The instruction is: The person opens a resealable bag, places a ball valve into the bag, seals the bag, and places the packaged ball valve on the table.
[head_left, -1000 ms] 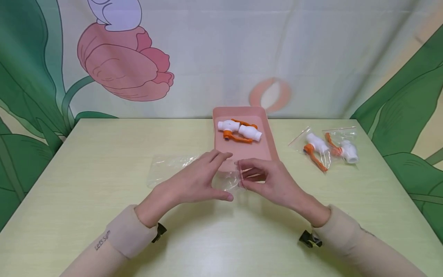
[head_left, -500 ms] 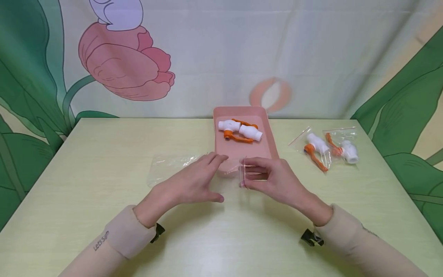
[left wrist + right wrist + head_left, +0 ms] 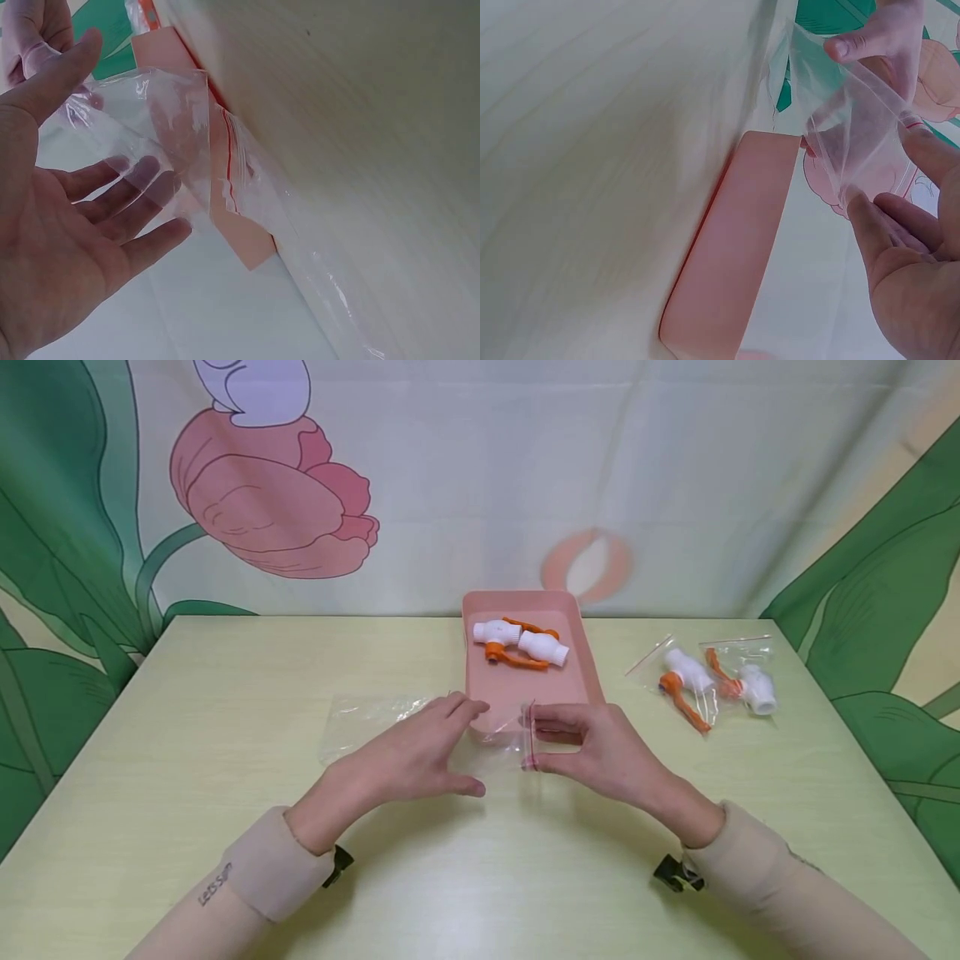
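My right hand (image 3: pixel 600 747) holds a clear plastic zip bag (image 3: pixel 506 750) by its mouth, fingers at one edge and thumb at the other. In the right wrist view the bag (image 3: pixel 851 124) looks thin and see-through, with nothing visible inside. Facing it, my left hand (image 3: pixel 397 752) has its thumb and fingers spread apart; in the left wrist view its fingers (image 3: pixel 139 191) lie close to the film, and contact is unclear. Just beyond the hands, a pink tray (image 3: pixel 543 689) bears two white ball valves, one left (image 3: pixel 497 632) and one right (image 3: pixel 543 648), with orange handles.
Another clear zip bag (image 3: pixel 363 727) lies flat on the table (image 3: pixel 247 718), partly behind my left hand. At the right, two ball valves in clear zip bags, a nearer-left one (image 3: pixel 688 670) and a farther-right one (image 3: pixel 756 687), lie side by side. A printed curtain (image 3: pixel 465 485) hangs behind the table.
The held bag's mouth has shifted slightly right with my right hand and turned more upright. My left hand has drawn back a little to the left.
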{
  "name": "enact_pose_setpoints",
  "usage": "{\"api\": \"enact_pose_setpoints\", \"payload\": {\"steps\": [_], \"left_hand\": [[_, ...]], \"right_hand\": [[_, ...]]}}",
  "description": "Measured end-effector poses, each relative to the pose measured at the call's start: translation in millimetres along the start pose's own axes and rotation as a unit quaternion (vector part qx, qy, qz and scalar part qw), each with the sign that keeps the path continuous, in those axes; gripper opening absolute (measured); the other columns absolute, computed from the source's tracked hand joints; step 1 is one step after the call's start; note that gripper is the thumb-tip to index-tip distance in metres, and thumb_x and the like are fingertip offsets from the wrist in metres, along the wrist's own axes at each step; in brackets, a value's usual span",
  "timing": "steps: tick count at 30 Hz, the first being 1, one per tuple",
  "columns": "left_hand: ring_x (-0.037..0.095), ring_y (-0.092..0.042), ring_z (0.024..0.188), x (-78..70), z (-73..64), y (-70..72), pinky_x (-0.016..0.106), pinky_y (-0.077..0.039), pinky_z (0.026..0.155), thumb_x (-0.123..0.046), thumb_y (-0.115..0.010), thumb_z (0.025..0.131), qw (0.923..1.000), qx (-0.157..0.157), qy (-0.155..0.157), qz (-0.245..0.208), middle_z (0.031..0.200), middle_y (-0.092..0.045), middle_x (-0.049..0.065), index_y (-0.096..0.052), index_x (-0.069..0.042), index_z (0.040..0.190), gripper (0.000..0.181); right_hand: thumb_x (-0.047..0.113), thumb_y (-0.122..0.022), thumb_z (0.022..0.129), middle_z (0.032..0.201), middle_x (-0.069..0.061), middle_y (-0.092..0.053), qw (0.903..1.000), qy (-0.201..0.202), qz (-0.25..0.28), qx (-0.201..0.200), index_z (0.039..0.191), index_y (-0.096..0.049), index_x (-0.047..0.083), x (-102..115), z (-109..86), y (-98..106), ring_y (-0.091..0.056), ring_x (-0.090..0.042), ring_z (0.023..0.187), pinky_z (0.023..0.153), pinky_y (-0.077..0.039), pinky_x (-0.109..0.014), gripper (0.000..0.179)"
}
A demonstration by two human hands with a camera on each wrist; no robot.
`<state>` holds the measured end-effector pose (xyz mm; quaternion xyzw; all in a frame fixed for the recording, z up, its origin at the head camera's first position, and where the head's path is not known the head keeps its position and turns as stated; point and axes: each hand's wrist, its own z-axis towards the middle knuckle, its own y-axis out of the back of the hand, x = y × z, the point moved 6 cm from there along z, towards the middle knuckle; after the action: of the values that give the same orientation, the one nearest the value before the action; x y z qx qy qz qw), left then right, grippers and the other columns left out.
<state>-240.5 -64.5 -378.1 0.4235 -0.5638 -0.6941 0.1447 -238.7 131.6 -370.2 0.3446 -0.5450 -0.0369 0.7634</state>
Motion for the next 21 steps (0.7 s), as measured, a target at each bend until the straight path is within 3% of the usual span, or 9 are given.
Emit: {"api": "enact_pose_setpoints", "payload": {"steps": [12, 21], "left_hand": [[0.024, -0.054, 0.123, -1.2, 1.0, 2.6, 0.038, -0.047, 0.106, -0.043, -0.087, 0.083, 0.9996, -0.023, -0.016, -0.005, 0.137, -0.054, 0.009, -0.045, -0.001, 0.148, 0.088], [0.025, -0.055, 0.121, 3.2, -0.4, 2.7, 0.04, -0.048, 0.104, -0.041, -0.086, 0.085, 0.9995, -0.027, -0.008, -0.014, 0.136, -0.055, 0.01, -0.045, -0.002, 0.148, 0.084]], "right_hand": [[0.002, -0.088, 0.08, 0.121, -0.014, -0.071, 0.9989, 0.036, 0.03, 0.008, 0.124, -0.07, -0.006, 4.9, 1.0, 4.4, -0.072, -0.026, 0.106, 0.089, -0.058, -0.033, 0.048], [-0.007, -0.08, 0.085, 0.102, -0.004, -0.073, 0.9978, 0.064, 0.003, -0.018, 0.108, -0.075, 0.001, 8.5, 2.9, 13.5, -0.073, -0.017, 0.092, 0.082, -0.06, -0.03, 0.025]]}}
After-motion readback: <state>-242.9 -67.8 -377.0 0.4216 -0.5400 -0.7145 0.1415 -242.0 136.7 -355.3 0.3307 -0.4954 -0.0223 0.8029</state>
